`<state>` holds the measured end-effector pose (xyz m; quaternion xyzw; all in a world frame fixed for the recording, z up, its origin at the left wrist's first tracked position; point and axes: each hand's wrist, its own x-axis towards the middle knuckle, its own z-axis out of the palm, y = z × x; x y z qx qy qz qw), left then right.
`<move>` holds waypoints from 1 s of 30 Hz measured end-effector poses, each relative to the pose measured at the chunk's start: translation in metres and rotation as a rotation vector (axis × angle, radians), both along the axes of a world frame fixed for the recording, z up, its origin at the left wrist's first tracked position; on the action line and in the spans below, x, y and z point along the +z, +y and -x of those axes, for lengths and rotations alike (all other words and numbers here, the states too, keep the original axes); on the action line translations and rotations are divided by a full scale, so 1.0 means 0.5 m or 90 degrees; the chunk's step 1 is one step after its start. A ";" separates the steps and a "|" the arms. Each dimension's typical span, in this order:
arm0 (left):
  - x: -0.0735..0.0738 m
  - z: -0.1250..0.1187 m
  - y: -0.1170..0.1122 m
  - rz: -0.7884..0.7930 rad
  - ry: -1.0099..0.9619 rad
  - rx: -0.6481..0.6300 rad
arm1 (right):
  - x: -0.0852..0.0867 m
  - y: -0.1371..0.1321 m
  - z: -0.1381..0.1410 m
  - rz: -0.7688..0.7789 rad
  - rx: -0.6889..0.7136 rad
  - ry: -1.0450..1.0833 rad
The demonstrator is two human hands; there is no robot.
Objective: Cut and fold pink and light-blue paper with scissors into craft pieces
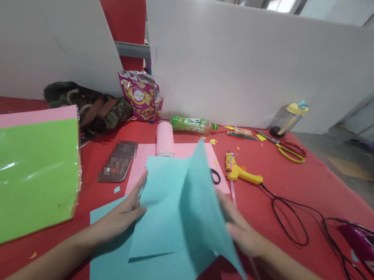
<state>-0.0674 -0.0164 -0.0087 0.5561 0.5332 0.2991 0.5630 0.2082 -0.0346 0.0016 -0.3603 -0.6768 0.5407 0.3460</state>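
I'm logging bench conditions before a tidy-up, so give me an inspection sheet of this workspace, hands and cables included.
Surface: red tabletop, with paper scraps.
Job's things: light-blue paper, right part raised; blue sheet underneath.
Clutter: phone, snack bag, green bottle on its side, scissors, yellow glue gun.
Hands: left hand spread at the paper's left edge; right hand at the raised part, fingertips hidden.
Cables: black cord loops right from the glue gun.
Surroundings: white panel behind; grey floor at right.

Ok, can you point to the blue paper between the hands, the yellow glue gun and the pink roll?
Blue paper (169, 197), head view: on its left part.
Yellow glue gun (245, 174), head view: on its handle.
Pink roll (165, 139), head view: on its side.
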 end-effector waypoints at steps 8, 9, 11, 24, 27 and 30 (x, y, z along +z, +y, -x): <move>-0.001 -0.013 -0.015 0.116 -0.094 -0.080 | -0.002 -0.019 0.043 -0.194 0.066 -0.335; 0.001 -0.017 -0.016 0.143 -0.134 -0.097 | -0.005 -0.019 0.044 -0.185 0.059 -0.348; 0.007 -0.022 -0.016 0.197 -0.205 -0.144 | -0.010 -0.019 0.046 -0.168 0.047 -0.363; -0.016 -0.009 -0.016 0.008 0.024 -0.127 | -0.011 -0.022 0.050 0.061 -0.061 -0.144; -0.013 -0.013 -0.024 -0.024 0.038 -0.149 | -0.007 -0.019 0.059 0.223 -0.094 0.054; -0.004 -0.025 -0.033 -0.024 0.039 -0.131 | -0.006 -0.016 0.068 0.308 -0.104 0.179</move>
